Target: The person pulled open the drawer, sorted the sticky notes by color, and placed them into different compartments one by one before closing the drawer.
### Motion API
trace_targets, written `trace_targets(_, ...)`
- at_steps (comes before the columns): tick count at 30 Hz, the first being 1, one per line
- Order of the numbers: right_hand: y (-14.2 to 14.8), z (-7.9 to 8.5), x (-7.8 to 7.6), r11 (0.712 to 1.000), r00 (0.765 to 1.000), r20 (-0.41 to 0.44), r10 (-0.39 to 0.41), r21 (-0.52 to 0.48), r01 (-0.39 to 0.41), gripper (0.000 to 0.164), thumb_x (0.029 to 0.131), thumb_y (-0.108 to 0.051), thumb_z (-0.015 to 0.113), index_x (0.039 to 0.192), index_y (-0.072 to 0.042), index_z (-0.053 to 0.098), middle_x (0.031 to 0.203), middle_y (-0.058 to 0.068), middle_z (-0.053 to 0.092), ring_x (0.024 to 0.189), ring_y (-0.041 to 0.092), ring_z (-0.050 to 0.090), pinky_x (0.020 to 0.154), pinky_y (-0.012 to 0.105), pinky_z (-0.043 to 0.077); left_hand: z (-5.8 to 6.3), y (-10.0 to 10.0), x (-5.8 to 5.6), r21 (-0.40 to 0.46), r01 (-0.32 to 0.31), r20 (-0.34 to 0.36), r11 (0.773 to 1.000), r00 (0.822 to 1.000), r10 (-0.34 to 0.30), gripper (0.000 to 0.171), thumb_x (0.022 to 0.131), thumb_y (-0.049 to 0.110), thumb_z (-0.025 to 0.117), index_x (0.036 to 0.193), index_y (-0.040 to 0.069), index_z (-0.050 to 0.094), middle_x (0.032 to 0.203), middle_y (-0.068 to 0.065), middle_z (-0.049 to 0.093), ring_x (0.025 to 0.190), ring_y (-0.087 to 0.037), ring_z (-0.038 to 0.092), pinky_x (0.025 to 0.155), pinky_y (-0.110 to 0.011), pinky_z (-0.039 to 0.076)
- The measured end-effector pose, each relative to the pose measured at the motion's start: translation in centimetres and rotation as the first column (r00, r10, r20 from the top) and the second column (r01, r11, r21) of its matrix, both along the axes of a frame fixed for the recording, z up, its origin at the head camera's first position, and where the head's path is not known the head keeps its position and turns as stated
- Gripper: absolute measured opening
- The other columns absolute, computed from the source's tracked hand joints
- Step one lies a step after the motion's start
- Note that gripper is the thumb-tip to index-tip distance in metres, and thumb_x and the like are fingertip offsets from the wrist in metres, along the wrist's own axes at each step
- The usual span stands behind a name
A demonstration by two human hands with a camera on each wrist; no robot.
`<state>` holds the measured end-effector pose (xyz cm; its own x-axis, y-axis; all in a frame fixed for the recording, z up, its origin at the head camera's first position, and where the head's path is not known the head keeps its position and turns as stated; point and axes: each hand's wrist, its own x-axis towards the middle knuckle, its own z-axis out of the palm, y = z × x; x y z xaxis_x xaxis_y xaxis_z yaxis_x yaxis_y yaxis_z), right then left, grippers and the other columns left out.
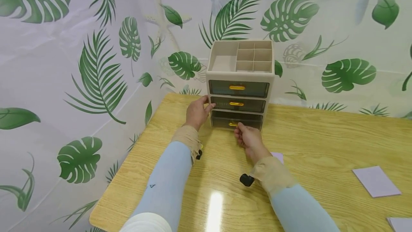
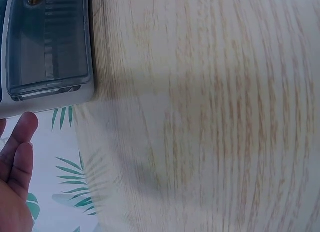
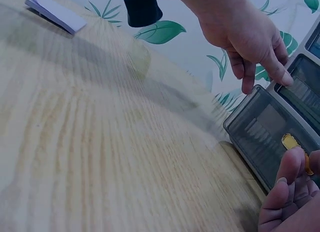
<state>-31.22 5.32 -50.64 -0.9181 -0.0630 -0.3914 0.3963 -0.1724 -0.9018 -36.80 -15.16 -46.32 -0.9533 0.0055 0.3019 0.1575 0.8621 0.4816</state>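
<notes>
A cream desktop drawer organizer (image 1: pixel 239 77) with three dark see-through drawers stands by the wall. My right hand (image 1: pixel 251 139) pinches the gold handle (image 3: pixel 289 141) of the bottom drawer (image 3: pixel 260 123), which sticks out slightly from the frame. At the organizer's left side is my left hand (image 1: pixel 197 112), its thumb at the front edge beside the middle drawer (image 1: pixel 222 104). The fingers (image 2: pixel 24 128) of that hand extend fairly straight along the side wall in the left wrist view.
Compartments divide the organizer's top tray (image 1: pixel 222 63). A lilac paper pad (image 1: pixel 376 181) lies on the wooden table (image 1: pixel 322 142) at right, another pad (image 1: pixel 400 223) at the lower right corner. A purple piece (image 1: pixel 277 157) shows partly behind my right wrist. Leaf-patterned cloth (image 1: pixel 180 17) hangs behind.
</notes>
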Motion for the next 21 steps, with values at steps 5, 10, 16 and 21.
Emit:
trace_targets(5, -0.1, -0.3, 0.8, 1.0, 1.0, 0.0, 0.001, -0.021, -0.001, 0.033, 0.101, -0.032, 0.05, 0.11, -0.001, 0.057, 0.078, -0.004, 0.061, 0.063, 0.005, 0.053, 0.059, 0.02, 0.041, -0.1, 0.0, -0.1, 0.002, -0.005, -0.003, 1.0, 1.0, 0.005, 0.033, 0.094, 0.043, 0.059, 0.117, 0.02, 0.064, 0.115, 0.005, 0.068, 0.098, -0.019, 0.065, 0.08, -0.036, 0.051)
trace_targets(10, 0.0, -0.5, 1.5, 1.0, 1.0, -0.01, -0.015, -0.028, 0.014, 0.031, 0.101, -0.032, 0.052, 0.106, -0.002, 0.058, 0.077, -0.005, 0.061, 0.064, 0.006, 0.055, 0.059, 0.02, 0.042, -0.1, 0.1, -0.1, -0.001, -0.012, -0.003, 1.0, 1.0, 0.012, 0.032, 0.094, 0.044, 0.059, 0.115, 0.02, 0.065, 0.116, 0.005, 0.068, 0.101, -0.02, 0.065, 0.081, -0.037, 0.051)
trace_targets(16, 0.0, -0.9, 2.0, 0.999, 0.999, -0.026, -0.021, -0.038, 0.02, 0.03, 0.1, -0.031, 0.052, 0.103, -0.002, 0.059, 0.077, -0.004, 0.061, 0.065, 0.007, 0.054, 0.059, 0.02, 0.042, 0.0, 0.1, 0.0, -0.01, -0.016, 0.016, 1.0, 1.0, 0.016, 0.034, 0.094, 0.045, 0.058, 0.116, 0.02, 0.064, 0.117, 0.005, 0.067, 0.102, -0.02, 0.064, 0.082, -0.037, 0.05)
trace_targets(21, -0.1, -1.1, 2.7, 0.998, 0.999, -0.047, -0.021, -0.053, 0.019, 0.029, 0.101, -0.031, 0.052, 0.096, -0.003, 0.059, 0.076, -0.004, 0.059, 0.064, 0.007, 0.053, 0.058, 0.02, 0.041, 0.2, 0.2, 0.2, -0.01, -0.012, 0.011, 1.0, 1.0, 0.012, 0.034, 0.094, 0.045, 0.058, 0.115, 0.02, 0.064, 0.117, 0.005, 0.067, 0.102, -0.02, 0.064, 0.082, -0.037, 0.051)
